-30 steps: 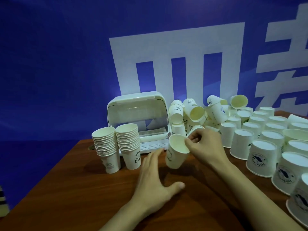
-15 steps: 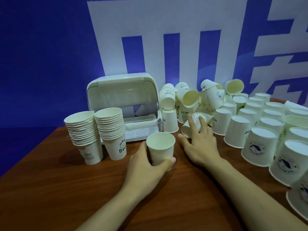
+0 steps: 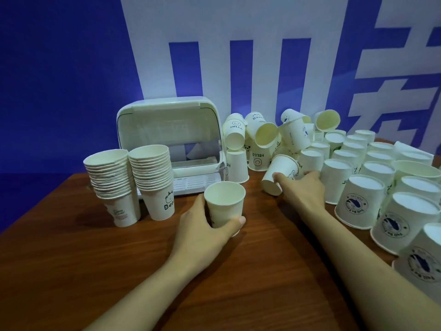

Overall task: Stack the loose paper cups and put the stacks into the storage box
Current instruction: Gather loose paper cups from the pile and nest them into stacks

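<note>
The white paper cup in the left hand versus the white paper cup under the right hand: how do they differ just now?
The white paper cup in the left hand stands upright on the brown wooden table, mouth up; the white paper cup under the right hand is tilted, base toward the camera. The left hand wraps the first from the side; the right hand holds the second with its fingertips. Both look the same size and single.

The white matt paper cups are showing printed logos. The brown wood-grain table is reflecting light softly. The pale glossy plastic storage box is showing a translucent lid.
</note>
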`<state>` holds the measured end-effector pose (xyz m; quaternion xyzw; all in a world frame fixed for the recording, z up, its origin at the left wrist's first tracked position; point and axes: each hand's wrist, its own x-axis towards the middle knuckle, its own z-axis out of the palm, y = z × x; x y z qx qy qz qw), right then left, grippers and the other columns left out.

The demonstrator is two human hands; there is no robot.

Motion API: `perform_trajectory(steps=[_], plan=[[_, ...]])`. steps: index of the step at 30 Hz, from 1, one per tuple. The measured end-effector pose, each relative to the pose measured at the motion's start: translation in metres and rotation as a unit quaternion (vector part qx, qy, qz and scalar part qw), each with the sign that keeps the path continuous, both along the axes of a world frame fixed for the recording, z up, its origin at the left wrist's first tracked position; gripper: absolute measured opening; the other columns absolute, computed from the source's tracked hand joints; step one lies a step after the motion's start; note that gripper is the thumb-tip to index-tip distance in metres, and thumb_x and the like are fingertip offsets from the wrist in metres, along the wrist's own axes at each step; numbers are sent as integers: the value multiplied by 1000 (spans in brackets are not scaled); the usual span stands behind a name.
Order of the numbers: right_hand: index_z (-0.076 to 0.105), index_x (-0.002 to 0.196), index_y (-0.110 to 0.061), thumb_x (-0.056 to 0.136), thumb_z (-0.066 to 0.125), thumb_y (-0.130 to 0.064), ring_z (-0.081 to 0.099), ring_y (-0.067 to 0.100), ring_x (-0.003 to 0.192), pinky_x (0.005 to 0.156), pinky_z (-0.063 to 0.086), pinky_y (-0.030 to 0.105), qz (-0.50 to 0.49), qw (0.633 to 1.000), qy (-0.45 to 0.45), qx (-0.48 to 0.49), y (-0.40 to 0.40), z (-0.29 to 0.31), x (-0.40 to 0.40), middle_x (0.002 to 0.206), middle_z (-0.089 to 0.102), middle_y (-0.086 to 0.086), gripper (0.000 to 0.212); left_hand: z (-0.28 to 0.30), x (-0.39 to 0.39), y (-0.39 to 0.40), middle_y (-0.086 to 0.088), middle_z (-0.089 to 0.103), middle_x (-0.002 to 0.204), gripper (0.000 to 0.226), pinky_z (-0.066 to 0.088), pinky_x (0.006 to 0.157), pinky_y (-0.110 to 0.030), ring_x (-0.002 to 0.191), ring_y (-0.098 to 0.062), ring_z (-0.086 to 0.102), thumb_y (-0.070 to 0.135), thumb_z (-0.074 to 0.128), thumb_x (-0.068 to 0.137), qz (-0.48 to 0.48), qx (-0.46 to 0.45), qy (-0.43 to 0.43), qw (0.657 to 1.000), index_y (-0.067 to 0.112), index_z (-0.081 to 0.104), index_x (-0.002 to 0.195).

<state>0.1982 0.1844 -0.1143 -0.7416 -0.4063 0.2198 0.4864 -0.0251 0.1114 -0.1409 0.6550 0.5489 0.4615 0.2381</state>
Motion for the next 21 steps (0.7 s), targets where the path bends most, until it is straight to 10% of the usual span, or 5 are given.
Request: perform_trajectory(steps=[6,10,15,21], plan=[[54,66,-17,69,68,-53,60,25,73,68,46,38,67,997,-27,3,-1,-4,-2,65,58,-2,39,1,1,-1,26,66,116,64,47,76,-9,105,9,62,47,89,74,-11,-4,-9,1000,41,56,129],[62,75,-21,66,80,-39,62,15,64,70,58,43,85,987,69,117,-7,2,-7,63,61,-13,27,-2,0,2,22,68,116,66,50,79,-14,107,3,64,52,90,72,4,-3,-7,1000,40,58,129],[65,95,-20,63,86,-39,44,7,63,61,40,21,278,907,95,301,-33,33,-40,69,49,-12,42,-5,-5,9,14,65,119,91,57,95,-46,113,-14,63,82,74,56,71,19,31,997,36,62,134],[63,103,-22,61,88,-41,51,4,66,64,44,18,368,892,-24,261,-50,26,-66,82,60,-8,53,-5,-6,9,6,69,114,74,59,84,-36,104,-14,67,69,81,61,47,16,9,999,32,67,124]])
